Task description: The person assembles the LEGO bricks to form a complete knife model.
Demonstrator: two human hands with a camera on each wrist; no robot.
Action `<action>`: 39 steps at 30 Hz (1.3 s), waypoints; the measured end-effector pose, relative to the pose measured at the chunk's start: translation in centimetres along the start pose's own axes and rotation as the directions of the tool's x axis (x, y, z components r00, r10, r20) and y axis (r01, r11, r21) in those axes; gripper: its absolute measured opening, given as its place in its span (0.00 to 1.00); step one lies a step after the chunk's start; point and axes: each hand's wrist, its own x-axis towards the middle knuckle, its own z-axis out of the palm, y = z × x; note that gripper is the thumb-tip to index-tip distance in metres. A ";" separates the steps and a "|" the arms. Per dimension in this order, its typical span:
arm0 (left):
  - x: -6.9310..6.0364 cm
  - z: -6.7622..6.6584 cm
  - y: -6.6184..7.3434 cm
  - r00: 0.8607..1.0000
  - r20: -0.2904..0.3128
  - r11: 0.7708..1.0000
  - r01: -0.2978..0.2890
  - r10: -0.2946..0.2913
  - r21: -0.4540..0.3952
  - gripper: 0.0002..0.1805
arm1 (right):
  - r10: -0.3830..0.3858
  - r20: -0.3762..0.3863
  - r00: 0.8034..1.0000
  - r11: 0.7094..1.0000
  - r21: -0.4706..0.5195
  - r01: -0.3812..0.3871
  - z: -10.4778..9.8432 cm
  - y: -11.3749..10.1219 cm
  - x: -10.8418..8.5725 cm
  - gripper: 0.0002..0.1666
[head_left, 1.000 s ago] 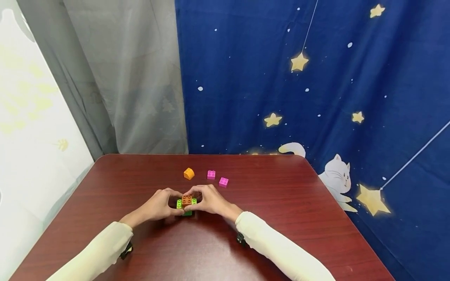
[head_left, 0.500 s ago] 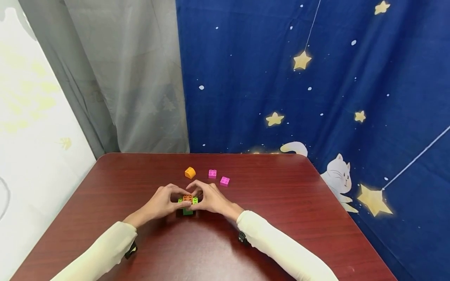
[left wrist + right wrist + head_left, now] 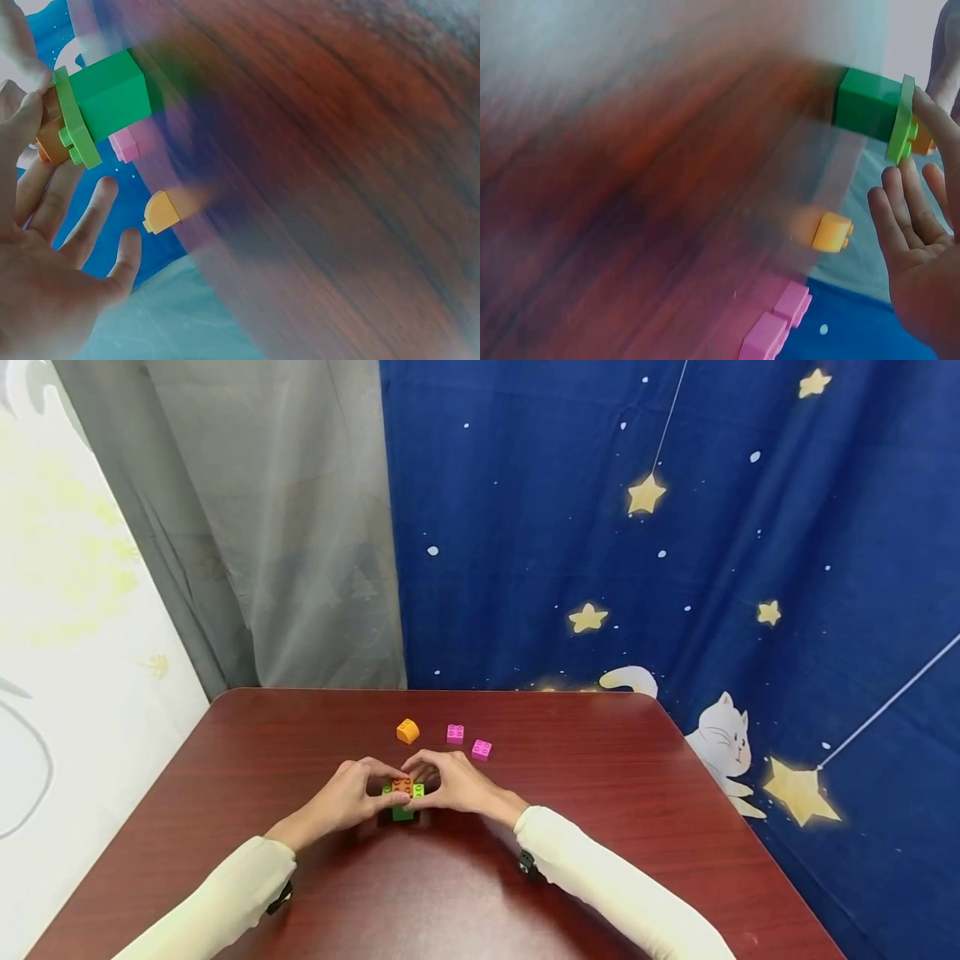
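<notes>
A small stack stands on the table between both hands: a green block [image 3: 402,814] at the bottom, a light green plate [image 3: 75,120] across it, and an orange brick [image 3: 402,783] on top. My left hand [image 3: 347,795] pinches the orange brick from the left, thumb in front and index finger behind. From the right, my right hand [image 3: 459,783] curves round the same brick, its thumb low by the plate's edge. Fingers cover parts of the brick and plate. In the right wrist view, the other right fingers [image 3: 906,214] extend away from the stack.
Behind the stack lie a yellow-orange curved brick [image 3: 407,732] and two pink bricks, one pink brick [image 3: 455,734] farther back and another pink brick [image 3: 482,749] to its right. The dark red table [image 3: 585,793] ends at grey and blue curtains.
My left thumb has come forward across the front of the orange brick, and my right thumb has shifted right, toward the plate's edge. The stack stays in place; the head view has shifted slightly.
</notes>
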 end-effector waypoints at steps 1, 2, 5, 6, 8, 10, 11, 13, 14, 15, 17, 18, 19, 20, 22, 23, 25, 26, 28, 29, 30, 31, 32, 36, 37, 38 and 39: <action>0.0 0.1 0.0 1.000 0.001 1.000 -0.002 0.002 -0.001 0.19 | 0.008 0.003 1.000 1.000 0.008 -0.008 -0.3 0.1 -0.1 0.31; 0.0 0.1 0.0 1.000 0.002 1.000 -0.004 0.004 -0.002 0.19 | 0.015 0.006 1.000 1.000 0.006 -0.015 -0.6 0.3 -0.3 0.30; 0.0 0.2 0.0 1.000 0.004 1.000 0.001 -0.001 -0.010 0.19 | 0.049 -0.001 0.999 0.998 0.028 -0.049 -1.8 0.9 -0.7 0.30; 0.0 0.2 0.0 1.000 0.007 1.000 0.004 -0.004 -0.011 0.19 | 0.060 -0.007 0.998 0.998 0.025 -0.060 -2.2 1.1 -0.8 0.29; 0.1 0.1 0.0 1.000 0.010 1.000 0.011 -0.011 -0.012 0.19 | 0.075 -0.036 0.997 0.997 0.018 -0.075 -3.0 1.9 -1.0 0.28; 0.1 0.0 0.0 1.000 0.010 1.000 0.016 -0.016 -0.008 0.20 | 0.095 -0.062 0.993 0.995 0.004 -0.095 -3.8 2.6 -1.2 0.28; 0.1 -0.1 0.0 1.000 0.010 1.000 0.018 -0.018 -0.006 0.20 | 0.104 -0.072 0.992 0.995 -0.002 -0.104 -4.1 3.0 -1.2 0.28; 0.0 -0.2 -0.1 1.000 0.009 1.000 0.022 -0.022 -0.001 0.20 | 0.122 -0.087 0.989 0.992 -0.016 -0.124 -4.6 3.9 -1.4 0.29; 0.0 -0.2 -0.1 1.000 0.008 1.000 0.023 -0.023 0.001 0.20 | 0.137 -0.095 0.986 0.990 -0.027 -0.140 -4.8 4.3 -1.5 0.29; -0.1 -0.2 -0.1 1.000 0.009 1.000 0.023 -0.023 0.003 0.20 | 0.149 -0.101 0.984 0.987 -0.043 -0.154 -5.0 4.7 -1.6 0.29; -0.2 -0.1 -0.1 1.000 0.009 1.000 0.022 -0.022 0.001 0.20 | 0.170 -0.113 0.979 0.983 -0.056 -0.177 -5.3 5.5 -1.9 0.29; -0.2 -0.1 -0.1 1.000 0.008 1.000 0.021 -0.021 -0.001 0.20 | 0.182 -0.120 0.976 0.980 -0.063 -0.191 -5.4 5.9 -2.0 0.29; -0.3 0.0 -0.1 1.000 0.008 1.000 0.019 -0.019 -0.003 0.19 | 0.195 -0.133 0.972 0.976 -0.066 -0.205 -5.6 6.2 -2.1 0.29; -0.3 0.0 -0.1 1.000 0.007 1.000 0.014 -0.014 -0.005 0.19 | 0.204 -0.142 0.969 0.974 -0.070 -0.216 -5.7 6.5 -2.2 0.29; -0.3 0.1 -0.1 1.000 0.006 1.000 0.007 -0.007 -0.010 0.19 | 0.222 -0.160 0.962 0.969 -0.075 -0.236 -6.0 7.1 -2.3 0.29; -0.3 0.2 -0.1 1.000 0.006 1.000 0.005 -0.005 -0.014 0.19 | 0.229 -0.171 0.958 0.966 -0.082 -0.246 -6.2 7.3 -2.4 0.29; -0.2 0.3 -0.1 1.000 0.006 1.000 0.002 -0.002 -0.017 0.19 | 0.245 -0.189 0.951 0.959 -0.097 -0.266 -6.5 7.8 -2.5 0.30; -0.2 0.3 -0.1 1.000 0.008 1.000 0.000 0.000 -0.017 0.19 | 0.254 -0.193 0.948 0.955 -0.107 -0.277 -6.6 7.9 -2.5 0.30; -0.1 0.2 -0.1 1.000 0.011 1.000 -0.002 0.002 -0.017 0.19 | 0.278 -0.196 0.941 0.945 -0.120 -0.304 -6.8 8.3 -2.7 0.31; -0.1 0.2 -0.1 1.000 0.012 1.000 -0.003 0.003 -0.015 0.18 | 0.288 -0.194 0.938 0.941 -0.124 -0.315 -6.9 8.5 -2.7 0.31; -0.1 0.2 -0.1 1.000 0.013 1.000 -0.003 0.003 -0.013 0.18 | 0.305 -0.189 0.933 0.936 -0.123 -0.331 -6.9 8.7 -2.8 0.32; -0.1 0.2 -0.1 1.000 0.014 1.000 -0.003 0.003 -0.011 0.18 | 0.323 -0.184 0.928 0.930 -0.121 -0.348 -6.9 8.8 -2.8 0.32; -0.1 0.2 -0.2 1.000 0.017 1.000 -0.002 0.002 -0.011 0.18 | 0.339 -0.179 0.924 0.924 -0.119 -0.362 -6.8 8.9 -2.9 0.32; -0.2 0.2 -0.2 1.000 0.020 1.000 0.007 -0.006 -0.015 0.19 | 0.381 -0.171 0.909 0.909 -0.110 -0.402 -6.5 9.4 -3.0 0.32; -0.2 0.3 -0.2 1.000 0.021 1.000 0.007 -0.006 -0.017 0.19 | 0.384 -0.174 0.907 0.908 -0.109 -0.405 -6.4 9.5 -3.0 0.32; -0.2 0.3 -0.2 1.000 0.022 1.000 0.008 -0.008 -0.020 0.19 | 0.386 -0.177 0.905 0.906 -0.111 -0.408 -6.3 9.6 -3.0 0.31; -0.2 0.2 -0.1 1.000 0.021 1.000 0.009 -0.009 -0.024 0.18 | 0.389 -0.179 0.904 0.905 -0.110 -0.411 -6.2 9.7 -3.0 0.31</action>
